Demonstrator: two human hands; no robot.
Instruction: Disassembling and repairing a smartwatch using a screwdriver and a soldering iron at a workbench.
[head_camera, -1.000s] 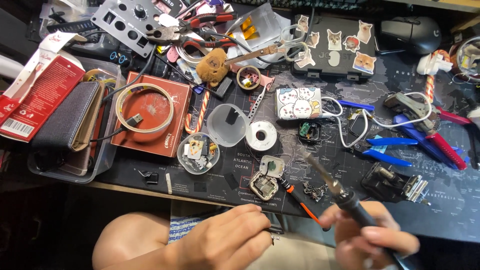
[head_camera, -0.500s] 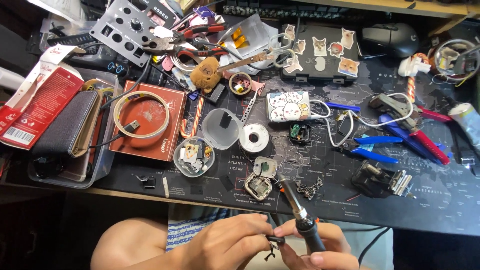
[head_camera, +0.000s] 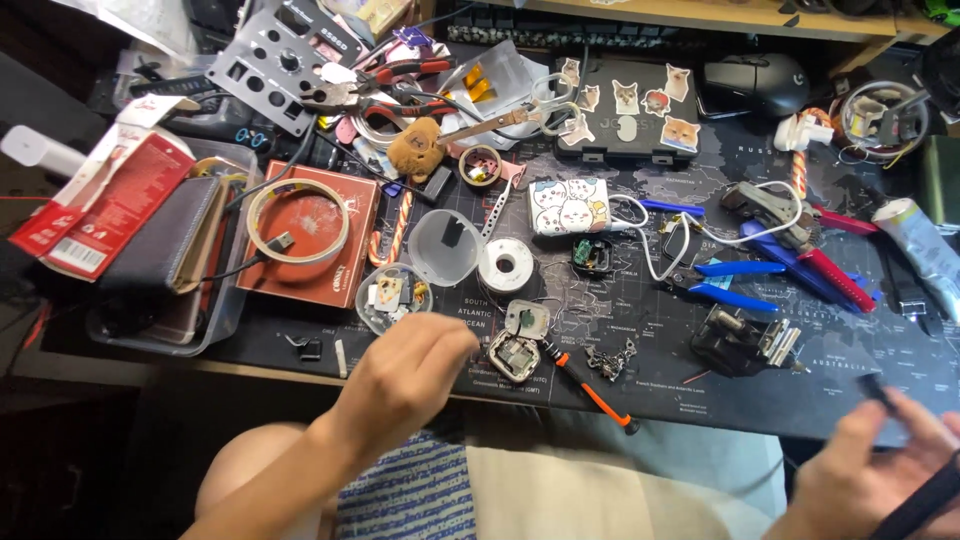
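Observation:
My left hand (head_camera: 405, 375) hovers over the desk's front edge with its back to the camera and its fingers curled. It sits just below a small clear round dish of parts (head_camera: 393, 297) and left of a small open metal case (head_camera: 513, 355). Whether it holds anything is hidden. My right hand (head_camera: 865, 470) is at the bottom right corner, closed around a dark pen-shaped tool (head_camera: 925, 500) whose blurred end points up over the black desk mat (head_camera: 680, 330). An orange-handled screwdriver (head_camera: 592, 388) lies between the two hands.
The mat is crowded: a solder spool (head_camera: 505, 265), a clear cup (head_camera: 443, 245), blue pliers (head_camera: 740, 285), red cutters (head_camera: 835, 275), a small black vise (head_camera: 745, 340), a red box with a coiled cable (head_camera: 315, 235) and a black sticker-covered case (head_camera: 625, 100).
My right hand has swung with the dark tool from in front of me out to the far right. My left hand has risen from my lap to the desk edge.

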